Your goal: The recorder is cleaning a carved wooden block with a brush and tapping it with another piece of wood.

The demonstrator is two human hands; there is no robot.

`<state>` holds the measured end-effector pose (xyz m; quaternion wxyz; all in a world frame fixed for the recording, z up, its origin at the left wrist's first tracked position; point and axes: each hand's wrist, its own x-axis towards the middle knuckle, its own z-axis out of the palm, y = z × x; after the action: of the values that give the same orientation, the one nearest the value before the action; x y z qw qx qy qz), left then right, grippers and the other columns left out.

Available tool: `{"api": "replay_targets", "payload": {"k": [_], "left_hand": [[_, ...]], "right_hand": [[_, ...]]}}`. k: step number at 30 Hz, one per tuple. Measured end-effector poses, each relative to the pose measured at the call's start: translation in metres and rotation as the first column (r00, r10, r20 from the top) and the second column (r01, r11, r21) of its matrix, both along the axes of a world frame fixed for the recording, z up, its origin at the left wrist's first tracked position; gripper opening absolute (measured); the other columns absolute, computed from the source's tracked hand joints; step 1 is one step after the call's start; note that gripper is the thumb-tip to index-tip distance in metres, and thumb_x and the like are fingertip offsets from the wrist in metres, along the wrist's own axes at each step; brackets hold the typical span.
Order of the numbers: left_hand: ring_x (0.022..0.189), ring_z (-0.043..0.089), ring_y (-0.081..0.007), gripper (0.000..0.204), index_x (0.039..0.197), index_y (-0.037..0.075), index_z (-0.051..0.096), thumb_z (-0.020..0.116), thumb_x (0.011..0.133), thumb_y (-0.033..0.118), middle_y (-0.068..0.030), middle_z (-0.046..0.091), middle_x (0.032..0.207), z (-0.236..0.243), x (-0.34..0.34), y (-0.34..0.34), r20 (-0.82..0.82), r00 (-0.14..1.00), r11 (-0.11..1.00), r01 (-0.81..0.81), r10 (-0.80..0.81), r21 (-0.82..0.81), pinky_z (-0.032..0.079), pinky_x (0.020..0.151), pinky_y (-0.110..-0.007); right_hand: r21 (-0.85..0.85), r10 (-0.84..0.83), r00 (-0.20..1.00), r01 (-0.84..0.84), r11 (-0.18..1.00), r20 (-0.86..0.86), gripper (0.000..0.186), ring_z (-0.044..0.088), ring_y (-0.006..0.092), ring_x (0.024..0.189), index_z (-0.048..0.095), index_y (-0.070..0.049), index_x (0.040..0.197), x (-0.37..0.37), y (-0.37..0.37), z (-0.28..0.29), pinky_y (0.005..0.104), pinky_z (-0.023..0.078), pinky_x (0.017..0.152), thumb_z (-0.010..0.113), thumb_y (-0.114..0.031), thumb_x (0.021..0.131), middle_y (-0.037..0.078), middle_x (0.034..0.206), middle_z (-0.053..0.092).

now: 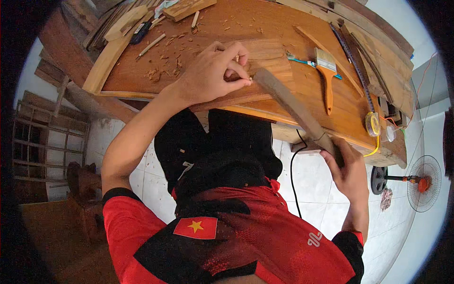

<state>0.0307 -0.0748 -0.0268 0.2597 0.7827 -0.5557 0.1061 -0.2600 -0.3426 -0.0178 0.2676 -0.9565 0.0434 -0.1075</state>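
Observation:
My left hand (215, 71) is above the front part of the wooden table (265, 23). Its thumb and fingers pinch a tiny light-coloured wooden piece (251, 79), mostly hidden by the fingertips. My right hand (347, 165), lower and to the right, wraps round the near end of a long, flat grey-brown bar (295, 106) that looks like a sanding stick. The bar slants up and leftward across the table's front edge. Its far end lies close to the small piece; whether they touch I cannot tell. Beneath my left hand lies a flat brown board (269, 59).
Wood shavings (163, 66) litter the left side, near a thin stick (151, 46) and a dark cutter (140, 32). To the right lie a paintbrush (327, 75), a blue toothbrush (302, 60), a tape measure (372, 124) and stacked planks (383, 57). A fan (424, 183) stands beyond; a black cable (292, 175) hangs.

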Motion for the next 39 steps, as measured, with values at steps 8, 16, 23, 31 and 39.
{"api": "replay_targets", "payload": {"k": [8,16,23,31,39], "left_hand": [[0.092,0.056,-0.0269,0.039,0.102,0.009,0.058,0.088,0.084,0.027,-0.0012,0.068,0.084,-0.001,0.0,-0.001,-0.033,0.999,0.999,0.011,-0.012,-0.047,0.045,0.087,-0.042],[0.09,0.056,-0.0279,0.042,0.103,0.009,0.055,0.088,0.083,0.026,-0.0039,0.068,0.084,-0.002,0.003,0.001,0.017,1.0,1.0,0.022,-0.021,-0.021,0.045,0.085,-0.041],[0.093,0.058,-0.0263,0.045,0.113,0.01,0.057,0.087,0.084,0.028,0.0005,0.072,0.083,-0.005,0.003,-0.001,0.006,0.999,0.998,0.033,-0.033,-0.048,0.044,0.091,-0.041],[0.097,0.06,-0.0256,0.044,0.116,0.011,0.058,0.086,0.086,0.028,0.0011,0.08,0.094,-0.004,0.0,0.0,0.041,0.999,0.994,0.033,-0.029,-0.101,0.042,0.096,-0.039],[0.11,0.066,-0.025,0.046,0.117,0.011,0.06,0.087,0.084,0.027,-0.0006,0.079,0.106,-0.006,0.0,0.003,-0.07,0.998,0.999,0.002,-0.005,-0.039,0.043,0.104,-0.038]], "right_hand": [[-0.104,0.038,0.999,-0.039,0.994,-0.008,0.035,0.072,0.0431,0.083,0.064,0.002,0.12,0.001,0.004,0.004,0.0451,0.055,0.071,0.078,-0.02,0.096,0.024,0.094,0.072],[-0.104,0.039,0.998,-0.033,0.994,0.055,0.037,0.072,0.0434,0.082,0.065,0.002,0.12,0.0,0.006,0.01,0.0436,0.056,0.07,0.08,-0.021,0.094,0.024,0.093,0.072],[-0.136,0.013,1.0,-0.011,0.991,0.013,0.038,0.072,0.0438,0.083,0.065,0.002,0.12,0.001,0.002,0.012,0.0435,0.056,0.071,0.08,-0.021,0.094,0.024,0.094,0.073],[-0.068,-0.003,0.995,0.01,0.998,0.098,0.036,0.073,0.0425,0.084,0.064,0.001,0.12,0.0,0.004,0.012,0.0431,0.056,0.071,0.078,-0.021,0.096,0.025,0.096,0.072],[-0.156,0.024,0.993,-0.007,0.988,0.111,0.035,0.073,0.0349,0.079,0.064,0.005,0.12,0.003,-0.002,0.018,0.0376,0.056,0.073,0.077,-0.017,0.096,0.023,0.095,0.073]]}}
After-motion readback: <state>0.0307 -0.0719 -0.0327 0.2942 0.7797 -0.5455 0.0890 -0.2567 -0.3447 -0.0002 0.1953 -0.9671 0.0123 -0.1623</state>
